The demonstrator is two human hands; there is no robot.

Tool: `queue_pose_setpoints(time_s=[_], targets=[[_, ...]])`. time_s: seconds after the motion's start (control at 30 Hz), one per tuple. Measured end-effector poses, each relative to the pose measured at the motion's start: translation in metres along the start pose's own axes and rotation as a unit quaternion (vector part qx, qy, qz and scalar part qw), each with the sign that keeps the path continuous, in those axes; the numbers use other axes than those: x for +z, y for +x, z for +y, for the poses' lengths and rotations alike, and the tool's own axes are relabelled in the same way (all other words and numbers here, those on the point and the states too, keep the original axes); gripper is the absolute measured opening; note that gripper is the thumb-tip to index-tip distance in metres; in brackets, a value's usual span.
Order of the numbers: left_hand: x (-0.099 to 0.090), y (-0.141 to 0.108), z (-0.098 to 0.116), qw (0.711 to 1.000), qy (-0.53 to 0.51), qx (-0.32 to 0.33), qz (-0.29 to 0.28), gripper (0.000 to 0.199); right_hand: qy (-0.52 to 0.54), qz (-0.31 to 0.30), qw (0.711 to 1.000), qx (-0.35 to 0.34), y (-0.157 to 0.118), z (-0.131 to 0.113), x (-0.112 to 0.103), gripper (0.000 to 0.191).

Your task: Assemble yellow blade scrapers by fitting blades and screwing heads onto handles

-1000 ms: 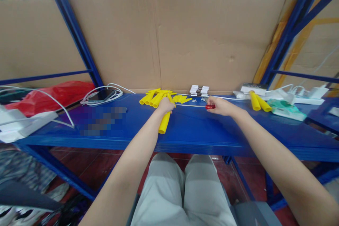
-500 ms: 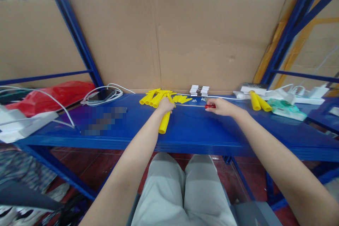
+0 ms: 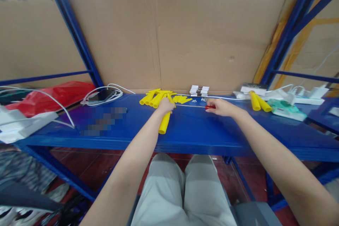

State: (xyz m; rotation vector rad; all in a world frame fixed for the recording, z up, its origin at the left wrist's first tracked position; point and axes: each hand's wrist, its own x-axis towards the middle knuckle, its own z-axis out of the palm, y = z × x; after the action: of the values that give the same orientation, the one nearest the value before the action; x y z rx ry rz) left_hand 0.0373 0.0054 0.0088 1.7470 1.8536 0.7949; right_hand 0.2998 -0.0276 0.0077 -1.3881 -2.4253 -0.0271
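My left hand (image 3: 166,105) is closed around a yellow tube (image 3: 164,123), whose wide end points toward me over the blue table. In my right hand (image 3: 218,107) is the red handle of a screwdriver (image 3: 209,107). Its thin metal shaft runs left, and the tip is by the yellow part at my left hand; the exact contact is too small to tell. Several more yellow tubes (image 3: 149,98) lie just left of my left hand. Small flat yellow pieces (image 3: 181,99) and tiny metal parts (image 3: 194,100) lie between my hands, farther back.
White boxes or packs (image 3: 199,90) stand by the cardboard wall (image 3: 198,42). Two yellow tubes (image 3: 258,101) and a green packet (image 3: 287,108) are at right. A red bag (image 3: 58,97), coiled white cable (image 3: 102,95) and power strip (image 3: 23,125) lie left on the blue table (image 3: 198,130).
The fingers of my right hand have shifted slightly on the red handle. My left hand and the yellow tube look unmoved.
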Motion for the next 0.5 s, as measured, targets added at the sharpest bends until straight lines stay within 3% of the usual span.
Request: queue_pose_setpoints(time_s=[0.3, 0.5], targets=[[-0.0013, -0.0029, 0.0012, 1.000, 0.013, -0.003, 0.008, 0.008, 0.002, -0.015, 1.000, 0.000, 0.0003, -0.0007, -0.0008, 0.018], [-0.0027, -0.0057, 0.0032, 1.000, 0.024, 0.000, 0.003, 0.007, 0.012, 0.013, 1.000, 0.021, 0.0012, -0.0018, 0.0006, 0.013]])
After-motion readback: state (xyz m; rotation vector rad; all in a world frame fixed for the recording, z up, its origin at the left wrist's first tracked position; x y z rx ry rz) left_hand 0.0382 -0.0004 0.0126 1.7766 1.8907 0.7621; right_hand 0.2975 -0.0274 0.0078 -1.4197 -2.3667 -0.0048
